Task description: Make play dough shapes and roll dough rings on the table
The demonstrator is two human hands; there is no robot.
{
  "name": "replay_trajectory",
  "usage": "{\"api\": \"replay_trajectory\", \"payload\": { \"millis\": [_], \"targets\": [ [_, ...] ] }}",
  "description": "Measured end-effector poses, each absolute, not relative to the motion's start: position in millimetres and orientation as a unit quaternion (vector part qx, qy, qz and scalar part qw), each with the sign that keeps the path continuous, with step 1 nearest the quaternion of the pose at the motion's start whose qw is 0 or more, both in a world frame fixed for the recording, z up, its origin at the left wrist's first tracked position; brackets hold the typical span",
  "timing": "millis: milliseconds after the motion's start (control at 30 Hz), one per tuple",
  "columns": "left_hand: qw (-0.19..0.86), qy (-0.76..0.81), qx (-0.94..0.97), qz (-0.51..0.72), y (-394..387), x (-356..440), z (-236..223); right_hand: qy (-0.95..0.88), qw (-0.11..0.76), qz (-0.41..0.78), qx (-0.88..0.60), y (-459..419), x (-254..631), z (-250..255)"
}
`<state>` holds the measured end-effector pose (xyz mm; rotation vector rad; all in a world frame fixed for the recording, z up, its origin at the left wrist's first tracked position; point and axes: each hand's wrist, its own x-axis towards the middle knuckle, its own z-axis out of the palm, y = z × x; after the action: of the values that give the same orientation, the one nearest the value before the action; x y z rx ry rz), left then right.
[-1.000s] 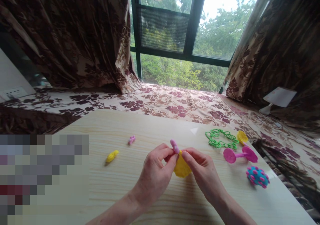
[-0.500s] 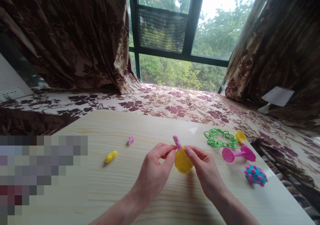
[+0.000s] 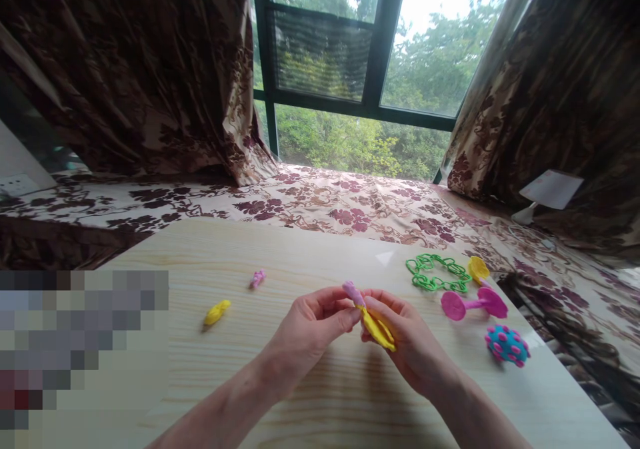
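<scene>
Above the table, both my hands pinch one modelling clay piece (image 3: 379, 330), a thin yellow disc joined to a pink clay stem (image 3: 353, 293). The disc is turned nearly edge-on and points down to the right. My left hand (image 3: 320, 322) is closed, its thumb and forefinger at the joint of stem and disc. My right hand (image 3: 407, 339) is closed around the yellow part, with some fingers hidden behind it. To the left lie a small pink clay lump (image 3: 258, 278) and a yellow clay lump (image 3: 217, 312).
On the table's right side lie a green clay chain (image 3: 437, 273), a yellow clay piece (image 3: 479, 269), a magenta dumbbell shape (image 3: 474, 304) and a blue ball with pink dots (image 3: 507, 346). A white lamp (image 3: 551, 190) stands beyond the pale wooden table (image 3: 240, 382).
The yellow disc has turned from face-on to nearly edge-on. My right hand has shifted its fingers around it, and the pink stem now tilts further left.
</scene>
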<state>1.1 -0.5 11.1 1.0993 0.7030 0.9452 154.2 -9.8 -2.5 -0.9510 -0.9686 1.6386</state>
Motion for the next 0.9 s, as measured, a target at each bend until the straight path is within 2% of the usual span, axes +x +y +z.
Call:
{"api": "replay_trajectory", "payload": {
  "millis": [367,767,900],
  "targets": [
    [0.652,0.313,0.535,0.436,-1,2,4,-0.408,0.466,0.677,-0.399,-12,151,-2],
    [0.667,0.285,0.538,0.430,-2,5,3,-0.410,0.452,0.692,-0.385,-12,154,-2],
    [0.644,0.326,0.538,0.435,0,3,2,-0.408,0.473,0.673,-0.396,-8,164,-2]
  ]
}}
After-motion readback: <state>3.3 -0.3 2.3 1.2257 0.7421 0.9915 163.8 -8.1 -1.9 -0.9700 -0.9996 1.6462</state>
